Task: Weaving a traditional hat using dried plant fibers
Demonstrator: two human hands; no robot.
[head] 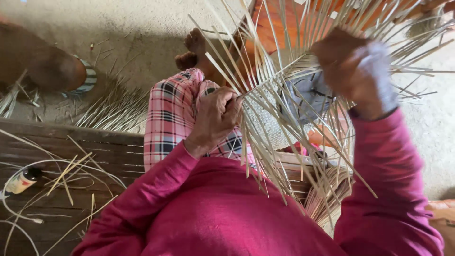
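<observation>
A half-woven basket (270, 118) of pale bamboo strips rests against my knee, with loose strip ends fanning out in all directions. My left hand (215, 118) is closed on a thin strip at the basket's left side. My right hand (353, 66), with a white wrap on a finger, grips the strips at the basket's upper right. I wear magenta sleeves and pink plaid trousers (173, 114). My bare foot (192, 47) shows beyond the knee.
A dark wooden plank platform (71, 156) lies at the left with scattered strips and a small bottle (21, 181). A bundle of strips (113, 109) lies on the sandy ground. Another person's leg (42, 61) is at upper left.
</observation>
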